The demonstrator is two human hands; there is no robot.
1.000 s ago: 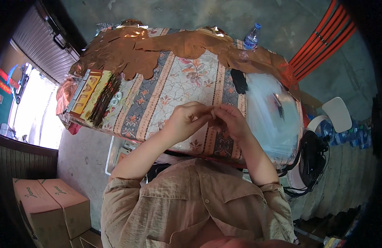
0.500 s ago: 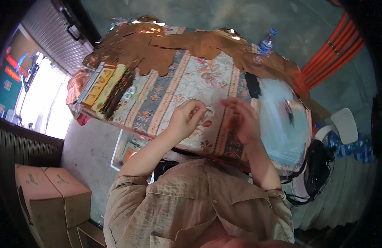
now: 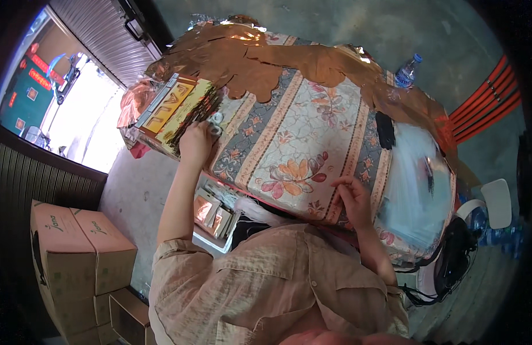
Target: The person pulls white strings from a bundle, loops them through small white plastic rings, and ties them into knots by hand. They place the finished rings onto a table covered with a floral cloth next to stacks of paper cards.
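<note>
1. Reaching away from its partner, the left hand (image 3: 195,140) had moved out to the stack of gold paper sheets (image 3: 175,112) at the tabletop (image 3: 300,144) edge, fingers curled on it.
2. Right hand (image 3: 351,198) stayed near, fingers loosely bent, empty.
3. Sheets looked light, flimsy; best pinched at an edge.

Daylight floods in from the doorway (image 3: 76,123) at the far left, which is blown out to near white with no detail. The table (image 3: 300,144) is evenly and brightly lit, its floral cloth sharp in the middle of the view. Gold foil (image 3: 248,54) along the far edge throws bright glints, and the clear plastic (image 3: 415,184) at the right shows a pale sheen. The shutter (image 3: 99,29) and boxes (image 3: 76,253) on the left sit in dimmer light. Straight edges bow strongly toward the rim, where the picture falls to black. The near shirt (image 3: 266,293) is slightly soft.
</note>
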